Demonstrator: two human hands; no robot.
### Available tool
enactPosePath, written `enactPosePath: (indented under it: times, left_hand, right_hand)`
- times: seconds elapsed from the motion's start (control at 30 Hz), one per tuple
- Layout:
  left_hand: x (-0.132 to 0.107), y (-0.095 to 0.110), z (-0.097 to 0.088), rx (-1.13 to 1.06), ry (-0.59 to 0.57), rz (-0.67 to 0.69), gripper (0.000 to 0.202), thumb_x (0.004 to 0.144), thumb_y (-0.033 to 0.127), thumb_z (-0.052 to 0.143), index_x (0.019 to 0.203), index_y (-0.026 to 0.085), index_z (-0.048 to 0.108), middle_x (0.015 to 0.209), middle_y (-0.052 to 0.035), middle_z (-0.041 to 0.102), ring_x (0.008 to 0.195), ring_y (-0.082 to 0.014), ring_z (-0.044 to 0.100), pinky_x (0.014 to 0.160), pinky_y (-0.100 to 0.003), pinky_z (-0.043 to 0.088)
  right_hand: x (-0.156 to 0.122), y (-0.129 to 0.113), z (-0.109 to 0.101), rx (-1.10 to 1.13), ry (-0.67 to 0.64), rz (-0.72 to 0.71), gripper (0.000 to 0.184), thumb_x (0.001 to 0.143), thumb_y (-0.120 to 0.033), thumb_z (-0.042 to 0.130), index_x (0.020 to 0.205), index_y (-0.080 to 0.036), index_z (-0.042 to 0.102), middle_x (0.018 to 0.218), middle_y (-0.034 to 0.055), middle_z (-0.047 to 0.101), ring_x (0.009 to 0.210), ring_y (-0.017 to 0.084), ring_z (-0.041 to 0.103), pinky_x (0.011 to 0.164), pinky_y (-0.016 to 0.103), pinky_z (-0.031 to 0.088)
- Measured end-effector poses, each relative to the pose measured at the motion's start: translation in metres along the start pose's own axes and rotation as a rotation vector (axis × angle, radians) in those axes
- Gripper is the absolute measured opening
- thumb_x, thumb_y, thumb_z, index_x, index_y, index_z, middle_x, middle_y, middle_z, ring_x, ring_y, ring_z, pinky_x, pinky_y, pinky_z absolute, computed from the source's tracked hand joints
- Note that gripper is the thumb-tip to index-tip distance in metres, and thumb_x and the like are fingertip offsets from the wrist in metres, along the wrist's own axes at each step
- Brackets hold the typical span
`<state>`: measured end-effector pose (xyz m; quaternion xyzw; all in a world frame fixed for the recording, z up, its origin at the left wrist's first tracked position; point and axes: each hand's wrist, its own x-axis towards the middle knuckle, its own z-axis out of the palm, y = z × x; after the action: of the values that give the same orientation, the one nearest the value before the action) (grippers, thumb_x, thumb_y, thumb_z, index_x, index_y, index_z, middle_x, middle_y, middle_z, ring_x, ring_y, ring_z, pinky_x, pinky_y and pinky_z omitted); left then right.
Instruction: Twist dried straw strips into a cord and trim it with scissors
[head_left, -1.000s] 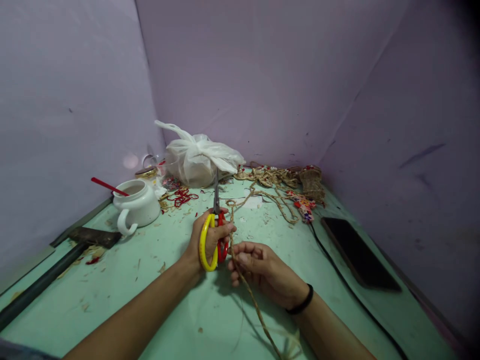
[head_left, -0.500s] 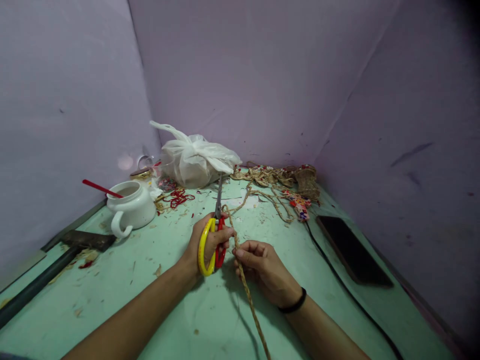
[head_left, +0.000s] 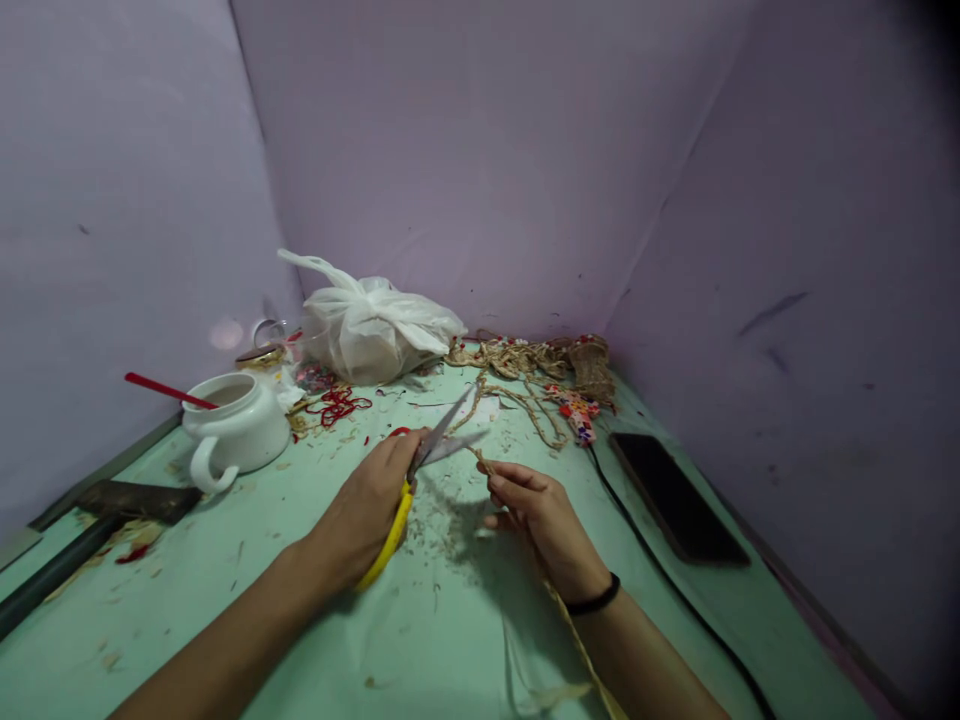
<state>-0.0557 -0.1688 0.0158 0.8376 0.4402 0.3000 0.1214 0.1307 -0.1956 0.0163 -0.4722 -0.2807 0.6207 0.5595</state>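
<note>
My left hand [head_left: 371, 500] grips yellow-and-red scissors [head_left: 420, 470]; the blades are spread apart and point up and to the right. My right hand [head_left: 536, 510], with a black band at the wrist, pinches the end of a braided jute cord [head_left: 577, 645] just right of the blade tips. The cord runs from my fingers down under my right forearm toward the lower edge of the view. Both hands hover over the pale green table [head_left: 450, 620].
A white pot [head_left: 236, 430] with a red stick stands at the left, a dark hammer [head_left: 82, 530] in front of it. A white plastic bag [head_left: 371, 325], red thread [head_left: 337, 405] and jute cords [head_left: 525, 365] lie at the back. A black phone [head_left: 679, 500] and cable lie right.
The scissors tilted from upright to leaning right and their blades came apart. My right hand slid up to the cord's end near the blades. The view shifted right.
</note>
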Motion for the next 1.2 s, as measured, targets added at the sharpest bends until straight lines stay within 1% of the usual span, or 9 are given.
enactPosePath:
  times: [0.03, 0.1, 0.2, 0.27, 0.43, 0.63, 0.87, 1.03, 1.2]
  left_hand:
    - [-0.001, -0.002, 0.0, 0.082, -0.035, 0.055, 0.048, 0.074, 0.01, 0.038, 0.121, 0.019, 0.039, 0.11, -0.0101, 0.051, 0.098, -0.0199, 0.048, 0.085, -0.036, 0.039]
    - [-0.002, -0.004, 0.003, 0.235, -0.102, 0.109, 0.052, 0.072, 0.007, 0.037, 0.122, 0.018, 0.039, 0.111, -0.0115, 0.05, 0.1, -0.0214, 0.046, 0.086, -0.039, 0.037]
    - [-0.002, -0.004, 0.007, 0.405, -0.138, 0.111, 0.052, 0.071, 0.006, 0.036, 0.123, 0.015, 0.039, 0.107, -0.013, 0.051, 0.097, -0.0224, 0.047, 0.084, -0.041, 0.037]
    - [-0.001, -0.002, 0.007, 0.474, -0.144, 0.093, 0.053, 0.071, 0.005, 0.036, 0.124, 0.014, 0.038, 0.106, -0.0138, 0.051, 0.097, -0.0228, 0.047, 0.084, -0.041, 0.037]
    - [-0.001, 0.0, 0.006, 0.56, -0.149, 0.089, 0.053, 0.072, 0.006, 0.036, 0.125, 0.014, 0.038, 0.107, -0.0146, 0.052, 0.098, -0.0241, 0.047, 0.082, -0.042, 0.037]
    - [-0.002, -0.001, 0.009, 0.58, -0.085, 0.131, 0.05, 0.075, 0.009, 0.035, 0.125, 0.014, 0.037, 0.107, -0.0146, 0.052, 0.097, -0.0239, 0.048, 0.081, -0.041, 0.037]
    - [-0.003, -0.001, 0.008, 0.578, -0.126, 0.134, 0.05, 0.075, 0.008, 0.036, 0.124, 0.015, 0.038, 0.105, -0.0133, 0.053, 0.093, -0.0231, 0.048, 0.081, -0.039, 0.038]
    - [-0.002, 0.0, 0.006, 0.593, -0.138, 0.153, 0.049, 0.075, 0.01, 0.036, 0.124, 0.016, 0.039, 0.102, -0.0127, 0.053, 0.09, -0.0242, 0.048, 0.077, -0.039, 0.039]
    - [-0.001, -0.001, 0.004, 0.561, -0.141, 0.197, 0.051, 0.072, 0.009, 0.039, 0.122, 0.016, 0.04, 0.099, -0.0117, 0.053, 0.088, -0.0241, 0.047, 0.077, -0.038, 0.038]
  right_hand:
    - [0.0, -0.002, -0.001, -0.009, -0.013, -0.005, 0.021, 0.049, -0.019, 0.072, 0.069, -0.014, 0.068, 0.06, -0.0006, 0.057, 0.049, 0.008, 0.046, 0.043, 0.022, 0.042]
    - [0.0, -0.004, -0.001, -0.033, -0.04, -0.012, 0.025, 0.049, -0.015, 0.068, 0.074, -0.014, 0.069, 0.059, -0.0012, 0.057, 0.046, 0.006, 0.041, 0.038, 0.019, 0.035]
    - [-0.002, -0.006, 0.0, -0.093, -0.072, -0.011, 0.032, 0.051, -0.012, 0.064, 0.082, -0.013, 0.07, 0.054, -0.0033, 0.054, 0.04, 0.003, 0.031, 0.036, 0.018, 0.024]
    - [-0.003, -0.006, 0.001, -0.123, -0.091, -0.009, 0.034, 0.051, -0.012, 0.063, 0.084, -0.013, 0.07, 0.049, -0.005, 0.051, 0.038, 0.003, 0.027, 0.037, 0.019, 0.022]
    - [-0.006, -0.006, 0.002, -0.136, -0.125, 0.011, 0.035, 0.052, -0.011, 0.062, 0.086, -0.014, 0.07, 0.046, -0.0054, 0.048, 0.04, 0.003, 0.029, 0.04, 0.019, 0.022]
    - [-0.008, -0.006, 0.004, -0.121, -0.169, 0.043, 0.034, 0.052, -0.009, 0.059, 0.084, -0.015, 0.07, 0.051, -0.0033, 0.053, 0.043, 0.004, 0.032, 0.042, 0.019, 0.021]
    - [-0.011, -0.009, 0.001, 0.046, -0.264, 0.119, 0.039, 0.052, -0.011, 0.067, 0.091, -0.013, 0.067, 0.066, -0.0004, 0.06, 0.049, 0.005, 0.041, 0.046, 0.017, 0.031]
    - [-0.012, -0.012, 0.001, 0.04, -0.265, 0.172, 0.035, 0.054, -0.009, 0.067, 0.089, -0.012, 0.067, 0.065, -0.0007, 0.059, 0.048, 0.003, 0.043, 0.045, 0.014, 0.033]
    - [-0.012, -0.012, 0.0, 0.049, -0.317, 0.162, 0.028, 0.055, -0.007, 0.066, 0.082, -0.01, 0.067, 0.061, -0.0008, 0.056, 0.046, 0.002, 0.04, 0.043, 0.013, 0.031]
